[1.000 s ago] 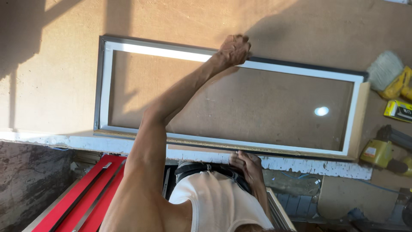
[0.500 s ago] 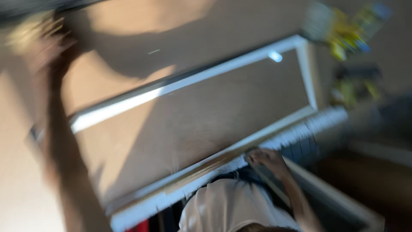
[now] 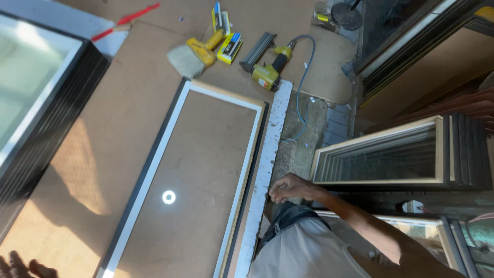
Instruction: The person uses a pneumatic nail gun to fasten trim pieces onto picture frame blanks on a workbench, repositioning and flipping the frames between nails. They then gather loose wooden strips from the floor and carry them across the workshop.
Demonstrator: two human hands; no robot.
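Workbench: a wide brown board top with sunlit patches, and a white paint-flecked strip along its near edge.
Glazed frame: a long frame with a black outer rim, white inner border and a pale wood side lies flat on the workbench, its long side against the near edge; a round spot of light reflects in its pane.
Right hand: the right hand rests just off the near edge beside the frame, fingers curled loosely inward; it grips nothing that can be seen, and whether it touches the white strip cannot be told.
Left hand: only fingertips of the left hand show at the bottom corner of the view, over the workbench and well apart from the frame; how open it is cannot be told.
Far end of the workbench: a yellow nail gun with a blue hose, a brush, small yellow boxes and a red pencil.
Room: a stack of dark frames lies on the workbench's far side, more wooden and black frames lean on edge beside the person, and the floor is grey concrete.
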